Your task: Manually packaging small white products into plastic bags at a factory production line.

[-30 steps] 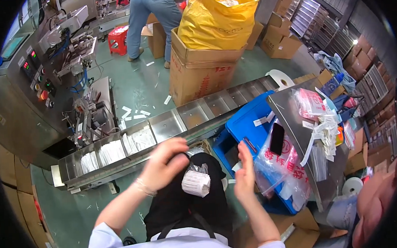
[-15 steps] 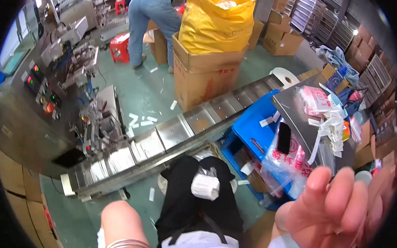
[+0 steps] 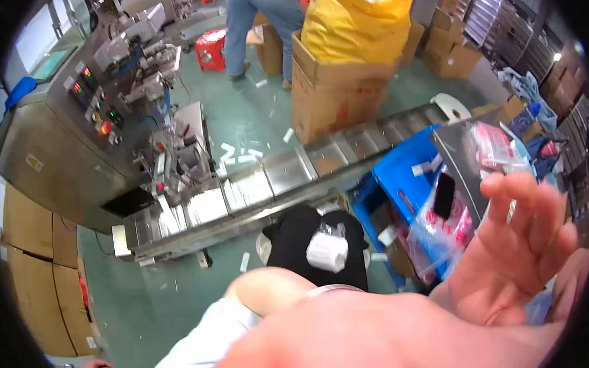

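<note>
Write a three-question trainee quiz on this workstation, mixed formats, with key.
1. Multiple choice: where does the white bundle rest?
(a) in the blue bin
(b) on the person's lap
(c) on the red stool

2. Fill in: the yellow bag stands in an open ____.

3. True or false: white strips lie only in the metal trays.

Key:
1. b
2. cardboard box
3. False; some lie on the green floor too.
</note>
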`<move>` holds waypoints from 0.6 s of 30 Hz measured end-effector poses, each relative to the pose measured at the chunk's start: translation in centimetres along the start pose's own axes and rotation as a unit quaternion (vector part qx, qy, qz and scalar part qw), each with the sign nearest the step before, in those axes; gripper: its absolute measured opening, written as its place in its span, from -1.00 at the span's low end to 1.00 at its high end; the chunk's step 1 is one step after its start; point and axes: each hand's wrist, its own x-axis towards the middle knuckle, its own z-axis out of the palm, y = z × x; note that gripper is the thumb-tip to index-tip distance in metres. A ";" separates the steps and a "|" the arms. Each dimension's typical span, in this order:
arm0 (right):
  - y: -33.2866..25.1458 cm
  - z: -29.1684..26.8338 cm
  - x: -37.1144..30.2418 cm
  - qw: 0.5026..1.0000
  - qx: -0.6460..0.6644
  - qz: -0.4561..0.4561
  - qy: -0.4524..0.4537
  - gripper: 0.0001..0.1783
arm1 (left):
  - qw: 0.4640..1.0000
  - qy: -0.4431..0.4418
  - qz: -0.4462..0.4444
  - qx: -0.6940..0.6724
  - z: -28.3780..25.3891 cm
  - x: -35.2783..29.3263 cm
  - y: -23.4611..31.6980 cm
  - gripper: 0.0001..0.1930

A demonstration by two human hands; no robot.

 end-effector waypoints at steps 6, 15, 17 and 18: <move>1.0 1.0 -1.0 0.996 -0.038 0.013 0.080 -0.49 | 0.942 0.270 -0.154 0.127 -1.8 -2.2 -10.2 -0.74; 0.7 -0.9 -2.8 0.990 -0.034 0.051 0.128 -0.50 | 0.484 0.728 -0.074 0.480 2.1 -6.9 1.7 -0.48; 0.9 -2.5 -2.9 0.990 -0.043 0.043 0.126 -0.47 | 0.448 0.617 0.051 0.645 3.5 -3.8 6.1 -0.46; 1.1 -3.2 -2.8 0.991 -0.040 0.035 0.124 -0.45 | 0.388 0.640 0.245 0.616 3.7 -0.6 5.5 -0.54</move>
